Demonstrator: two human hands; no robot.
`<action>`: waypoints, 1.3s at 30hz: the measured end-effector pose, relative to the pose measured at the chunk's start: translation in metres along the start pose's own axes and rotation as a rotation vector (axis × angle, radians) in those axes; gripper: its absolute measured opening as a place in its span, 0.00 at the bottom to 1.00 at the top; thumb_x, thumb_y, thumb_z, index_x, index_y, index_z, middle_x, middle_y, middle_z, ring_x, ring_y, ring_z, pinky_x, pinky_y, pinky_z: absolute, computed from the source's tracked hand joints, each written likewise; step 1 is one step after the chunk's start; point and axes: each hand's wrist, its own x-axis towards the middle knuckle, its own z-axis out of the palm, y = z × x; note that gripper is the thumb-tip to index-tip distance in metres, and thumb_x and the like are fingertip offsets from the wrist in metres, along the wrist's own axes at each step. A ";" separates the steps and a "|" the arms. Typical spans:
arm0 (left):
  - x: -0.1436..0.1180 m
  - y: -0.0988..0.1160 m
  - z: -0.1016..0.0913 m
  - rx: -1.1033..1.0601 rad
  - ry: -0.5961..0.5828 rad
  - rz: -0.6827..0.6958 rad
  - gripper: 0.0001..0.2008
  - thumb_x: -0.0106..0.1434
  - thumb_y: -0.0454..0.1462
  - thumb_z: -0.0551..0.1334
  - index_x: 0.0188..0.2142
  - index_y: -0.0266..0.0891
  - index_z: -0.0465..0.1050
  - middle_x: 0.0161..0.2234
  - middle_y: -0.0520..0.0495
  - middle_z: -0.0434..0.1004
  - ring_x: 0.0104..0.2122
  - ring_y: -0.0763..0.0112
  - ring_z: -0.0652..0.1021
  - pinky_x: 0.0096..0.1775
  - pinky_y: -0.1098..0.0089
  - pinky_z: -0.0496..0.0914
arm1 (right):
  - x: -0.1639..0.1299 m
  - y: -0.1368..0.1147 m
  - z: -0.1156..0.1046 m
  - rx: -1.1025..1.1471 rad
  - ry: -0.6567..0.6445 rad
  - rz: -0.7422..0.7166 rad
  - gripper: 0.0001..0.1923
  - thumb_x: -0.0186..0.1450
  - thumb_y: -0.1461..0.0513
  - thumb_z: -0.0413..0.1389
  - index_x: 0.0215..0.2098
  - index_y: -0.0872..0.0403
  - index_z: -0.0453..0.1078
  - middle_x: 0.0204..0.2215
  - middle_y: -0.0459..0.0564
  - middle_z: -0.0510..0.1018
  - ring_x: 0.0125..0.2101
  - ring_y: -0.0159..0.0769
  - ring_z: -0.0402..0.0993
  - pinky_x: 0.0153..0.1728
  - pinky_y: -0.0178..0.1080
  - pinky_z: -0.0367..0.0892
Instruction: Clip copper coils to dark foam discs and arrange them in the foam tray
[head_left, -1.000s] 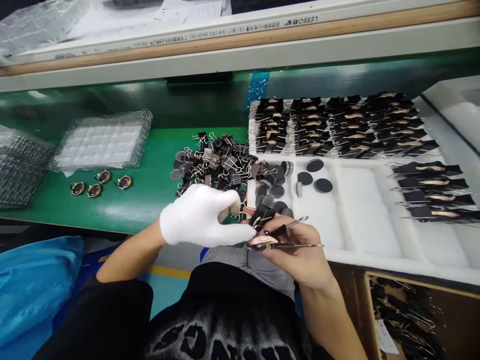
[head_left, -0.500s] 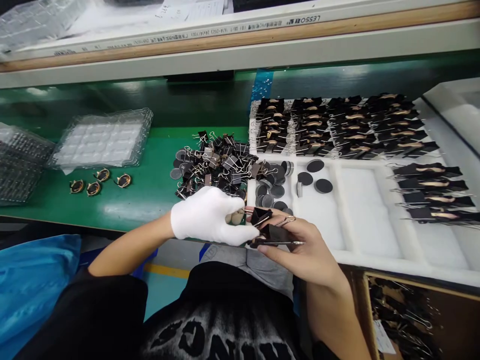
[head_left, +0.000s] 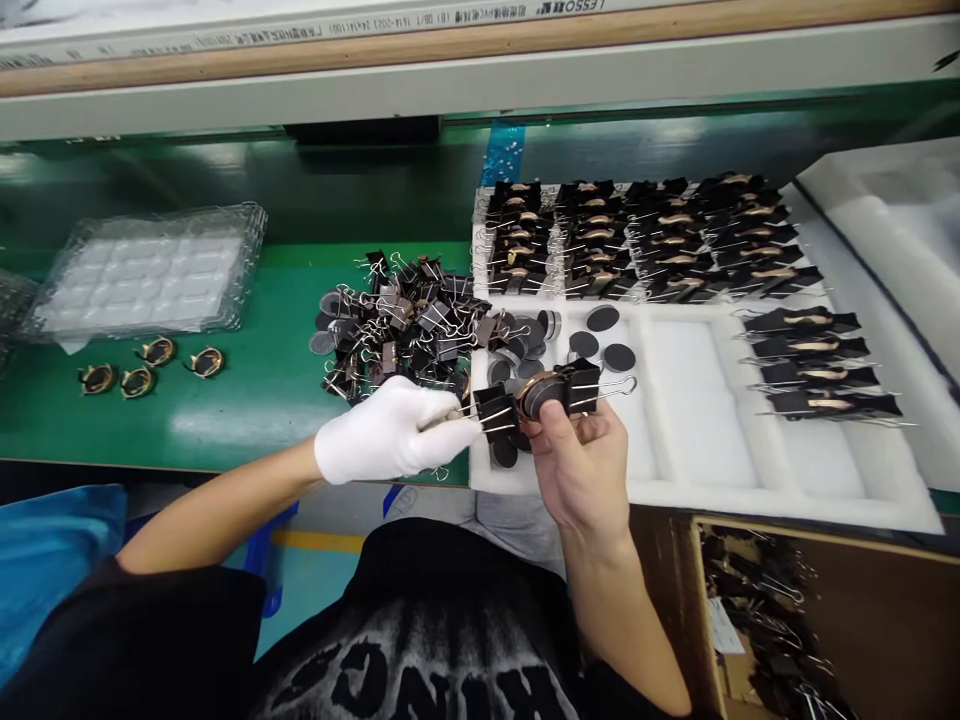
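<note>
My left hand (head_left: pixel 397 432), in a white glove, pinches the wire handles of a black binder clip (head_left: pixel 495 414). That clip sits at the left side of a round gold-rimmed watch case (head_left: pixel 527 388). Bare, my right hand (head_left: pixel 589 480) grips the case, its thumb pressing on a dark grey disc (head_left: pixel 546 392) lying over it. A second binder clip (head_left: pixel 584 384) is clamped at the case's right side, wire handles pointing right. Whether the left clip's jaws bite on the case I cannot tell. Behind my hands lies a heap of loose binder clips (head_left: pixel 431 310).
A white foam tray (head_left: pixel 705 480) holds rows of clipped watch cases (head_left: pixel 675 240) and loose grey discs (head_left: pixel 619 358). Several gold-rimmed watch cases (head_left: pixel 208 362) lie on the green table (head_left: pixel 247 420), near clear plastic trays (head_left: pixel 150 270). A box of binder clips (head_left: pixel 780 640) stands lower right.
My hands have turned the held piece, so the disc and gold rim now face up with the clips at opposite sides. My left hand has drawn left; the whole view has shifted.
</note>
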 end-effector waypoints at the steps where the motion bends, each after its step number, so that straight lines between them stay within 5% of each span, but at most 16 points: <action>1: 0.000 0.001 0.000 -0.016 -0.009 -0.010 0.21 0.70 0.45 0.56 0.21 0.40 0.62 0.14 0.58 0.59 0.17 0.79 0.62 0.22 0.74 0.57 | 0.000 0.001 -0.002 -0.028 -0.013 -0.006 0.20 0.57 0.53 0.73 0.43 0.49 0.74 0.35 0.46 0.84 0.31 0.32 0.80 0.35 0.36 0.78; 9: 0.001 0.003 0.002 0.012 -0.021 -0.022 0.21 0.69 0.45 0.56 0.21 0.40 0.61 0.14 0.59 0.58 0.16 0.79 0.61 0.21 0.73 0.56 | 0.002 0.007 -0.010 -0.130 -0.121 -0.010 0.19 0.61 0.54 0.71 0.46 0.49 0.75 0.42 0.50 0.86 0.41 0.37 0.84 0.46 0.39 0.78; 16: 0.000 0.003 0.004 -0.040 -0.034 -0.097 0.20 0.70 0.47 0.58 0.25 0.40 0.65 0.16 0.58 0.64 0.18 0.78 0.65 0.23 0.74 0.59 | -0.001 0.009 -0.007 -0.016 -0.074 0.010 0.18 0.60 0.57 0.72 0.44 0.49 0.75 0.40 0.47 0.86 0.40 0.35 0.84 0.46 0.38 0.78; 20: 0.003 0.010 0.000 -0.459 -0.177 -0.201 0.26 0.75 0.54 0.46 0.36 0.39 0.72 0.27 0.49 0.80 0.21 0.74 0.76 0.25 0.72 0.67 | 0.000 0.002 -0.008 0.015 -0.170 -0.151 0.14 0.62 0.63 0.71 0.43 0.45 0.74 0.38 0.43 0.86 0.39 0.36 0.84 0.46 0.41 0.78; 22: 0.008 0.015 -0.002 -0.698 -0.280 -0.269 0.33 0.76 0.57 0.38 0.37 0.39 0.74 0.25 0.47 0.79 0.18 0.74 0.73 0.22 0.71 0.65 | 0.006 -0.008 -0.011 -0.046 -0.311 -0.327 0.14 0.62 0.66 0.70 0.41 0.43 0.75 0.37 0.43 0.85 0.39 0.38 0.83 0.46 0.44 0.78; 24: 0.013 0.019 -0.005 -0.763 -0.298 -0.297 0.33 0.75 0.58 0.41 0.34 0.39 0.74 0.18 0.50 0.72 0.15 0.75 0.68 0.20 0.70 0.62 | 0.015 -0.024 -0.017 -0.198 -0.483 -0.481 0.13 0.63 0.67 0.68 0.42 0.43 0.78 0.44 0.46 0.85 0.45 0.41 0.82 0.49 0.48 0.77; 26: 0.017 0.022 -0.009 -0.665 -0.189 -0.263 0.27 0.75 0.55 0.49 0.35 0.38 0.74 0.17 0.53 0.68 0.16 0.75 0.67 0.22 0.71 0.63 | 0.027 -0.043 -0.026 -0.398 -0.615 -0.471 0.17 0.65 0.65 0.66 0.50 0.42 0.79 0.55 0.49 0.81 0.55 0.45 0.78 0.55 0.51 0.75; 28: 0.020 0.025 -0.013 -0.477 -0.063 -0.203 0.21 0.75 0.52 0.53 0.43 0.39 0.76 0.19 0.54 0.71 0.19 0.74 0.72 0.26 0.72 0.67 | 0.039 -0.061 -0.037 -0.526 -0.640 -0.285 0.24 0.68 0.63 0.64 0.60 0.41 0.73 0.62 0.50 0.76 0.60 0.46 0.74 0.58 0.51 0.73; 33: 0.028 0.033 -0.011 -0.022 0.061 -0.039 0.18 0.75 0.46 0.53 0.54 0.45 0.76 0.35 0.53 0.83 0.31 0.71 0.80 0.38 0.71 0.73 | 0.055 -0.088 -0.053 -0.389 -0.559 0.171 0.21 0.74 0.48 0.54 0.57 0.49 0.74 0.55 0.56 0.82 0.50 0.43 0.82 0.47 0.45 0.79; 37: 0.033 0.033 -0.001 0.114 0.007 0.093 0.19 0.75 0.46 0.54 0.59 0.47 0.73 0.47 0.52 0.84 0.40 0.68 0.82 0.41 0.70 0.74 | 0.042 -0.091 -0.049 -0.619 -0.714 0.122 0.19 0.66 0.52 0.65 0.52 0.51 0.78 0.49 0.52 0.85 0.48 0.42 0.82 0.44 0.41 0.77; 39: 0.033 0.030 0.001 0.177 -0.103 0.146 0.23 0.75 0.47 0.54 0.66 0.48 0.66 0.48 0.51 0.83 0.41 0.66 0.83 0.43 0.69 0.75 | 0.030 -0.097 -0.057 -0.733 -0.685 0.028 0.15 0.65 0.57 0.66 0.49 0.52 0.80 0.46 0.51 0.86 0.45 0.41 0.82 0.46 0.41 0.77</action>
